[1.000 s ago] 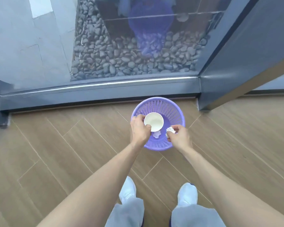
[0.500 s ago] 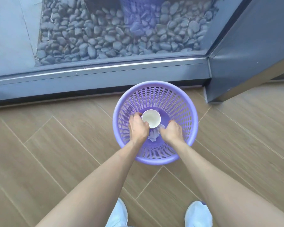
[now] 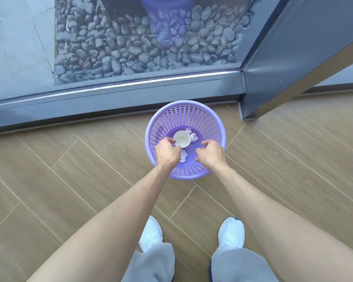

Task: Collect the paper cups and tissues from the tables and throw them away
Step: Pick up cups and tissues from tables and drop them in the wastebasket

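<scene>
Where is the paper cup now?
The paper cup is inside the purple basket on the floor, beside crumpled tissues, near the left hand.

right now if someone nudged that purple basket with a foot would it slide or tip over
The purple basket is perforated thin plastic holding only a paper cup and crumpled tissues, so it is probably very light. On the smooth wood-look floor it would likely slide easily. A push near its rim might tip it, since it narrows toward the base.

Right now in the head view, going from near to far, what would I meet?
White shoes → purple basket on the wood floor, both hands over it → grey door sill → pebbles behind the glass.
</scene>
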A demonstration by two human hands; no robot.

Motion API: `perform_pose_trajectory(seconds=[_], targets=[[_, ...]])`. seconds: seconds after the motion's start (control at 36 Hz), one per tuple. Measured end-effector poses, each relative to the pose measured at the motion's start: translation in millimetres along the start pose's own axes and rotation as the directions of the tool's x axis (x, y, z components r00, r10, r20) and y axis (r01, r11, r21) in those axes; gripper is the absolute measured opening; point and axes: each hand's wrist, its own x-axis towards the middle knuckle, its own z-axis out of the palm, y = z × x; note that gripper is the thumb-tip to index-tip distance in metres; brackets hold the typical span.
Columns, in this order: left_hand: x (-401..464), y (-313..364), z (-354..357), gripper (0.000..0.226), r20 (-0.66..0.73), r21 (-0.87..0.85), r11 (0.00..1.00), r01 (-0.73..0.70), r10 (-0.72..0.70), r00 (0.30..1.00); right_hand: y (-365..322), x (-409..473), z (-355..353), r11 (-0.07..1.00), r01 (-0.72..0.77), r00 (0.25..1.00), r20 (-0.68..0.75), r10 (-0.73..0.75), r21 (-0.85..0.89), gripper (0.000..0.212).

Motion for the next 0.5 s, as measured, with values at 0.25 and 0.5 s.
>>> perform_pose_trajectory(seconds=[0.25, 0.5], targets=[[-142, 121, -115, 0.017, 0.193, -0.141, 0.990, -0.029, 0.056, 0.980, -59, -139, -108, 0.985, 0.043, 0.998, -0.048, -0.036, 0.164, 0.033], [-295, 248, -210, 0.008, 0.373, -0.228, 0.964, -0.139, 0.219, 0.902, -123, -311, -227, 0.924, 0.150, 0.980, -0.177, -0.092, 0.352, 0.015]])
